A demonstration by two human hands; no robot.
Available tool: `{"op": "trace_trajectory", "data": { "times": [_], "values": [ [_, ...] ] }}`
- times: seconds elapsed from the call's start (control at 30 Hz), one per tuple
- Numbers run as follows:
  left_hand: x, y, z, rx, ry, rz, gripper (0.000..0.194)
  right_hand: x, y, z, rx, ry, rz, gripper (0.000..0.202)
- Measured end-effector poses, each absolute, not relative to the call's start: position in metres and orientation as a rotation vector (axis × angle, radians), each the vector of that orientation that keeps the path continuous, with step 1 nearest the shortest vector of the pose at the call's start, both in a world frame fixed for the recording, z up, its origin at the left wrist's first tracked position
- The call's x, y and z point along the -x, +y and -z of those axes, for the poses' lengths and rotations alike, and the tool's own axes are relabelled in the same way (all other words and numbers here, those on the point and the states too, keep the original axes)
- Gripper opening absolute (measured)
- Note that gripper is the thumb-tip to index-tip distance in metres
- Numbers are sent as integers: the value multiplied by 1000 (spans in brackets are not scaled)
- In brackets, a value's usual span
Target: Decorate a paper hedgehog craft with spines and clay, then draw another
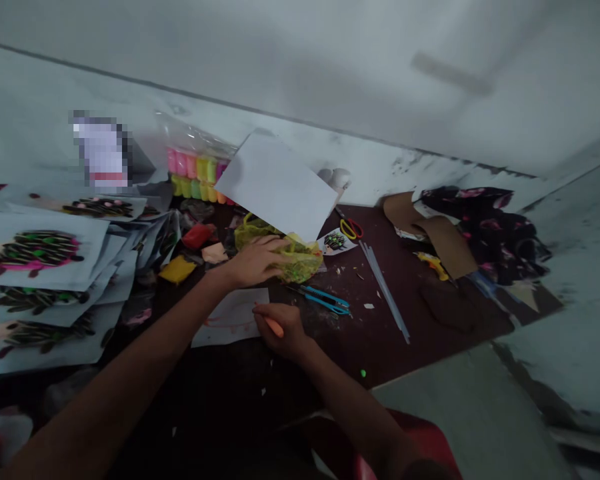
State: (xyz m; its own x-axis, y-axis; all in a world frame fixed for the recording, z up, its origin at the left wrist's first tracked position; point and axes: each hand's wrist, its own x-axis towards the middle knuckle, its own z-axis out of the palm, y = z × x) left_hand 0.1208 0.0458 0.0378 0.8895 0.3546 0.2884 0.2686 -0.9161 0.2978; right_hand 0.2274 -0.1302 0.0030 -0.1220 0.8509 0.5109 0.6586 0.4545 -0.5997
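Note:
My left hand [254, 261] lies with its fingers spread on a crumpled yellow-green plastic bag [303, 260]. Closed around an orange pen [274, 327], my right hand [289, 331] is over a white sheet [230, 319] bearing a reddish drawn outline. The pen's tip is near the sheet's right side, too small to make out clearly. A blue-handled cutting tool [325, 300] lies just right of the bag. Beyond it is a small card [336, 241] with a dark and green hedgehog-like picture.
Stacked hedgehog-like pictures [40, 250] fill the left side. A blank white sheet [280, 179] leans near colourful packaged tubs [195, 177]. To the right are scissors [351, 228], translucent sticks [385, 290], a yellow glue gun [434, 265], brown card [447, 245] and dark floral cloth [505, 233].

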Motion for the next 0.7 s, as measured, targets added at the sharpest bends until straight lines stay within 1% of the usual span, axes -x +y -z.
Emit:
{"op": "trace_trajectory", "data": {
  "times": [0.07,0.13,0.23,0.47,0.6,0.7],
  "values": [
    [-128,48,-27,-2836,508,-339,28,-227,-130,-3,1288,-1848,-278,20],
    [-131,53,-16,-2835,562,-312,29,-227,-130,-3,1292,-1844,-278,20],
    [-131,62,-8,-2818,641,-329,31,-227,-130,-3,1291,-1850,-288,22],
    [-137,71,-11,-2784,769,-369,38,-228,-130,-1,1331,-1874,-324,21],
    [-132,72,-10,-2710,705,-383,42,-228,-130,-2,1306,-1859,-329,21],
    [-121,70,-16,-2607,602,-510,47,-228,-130,-4,1314,-1870,-364,20]
  ]
}}
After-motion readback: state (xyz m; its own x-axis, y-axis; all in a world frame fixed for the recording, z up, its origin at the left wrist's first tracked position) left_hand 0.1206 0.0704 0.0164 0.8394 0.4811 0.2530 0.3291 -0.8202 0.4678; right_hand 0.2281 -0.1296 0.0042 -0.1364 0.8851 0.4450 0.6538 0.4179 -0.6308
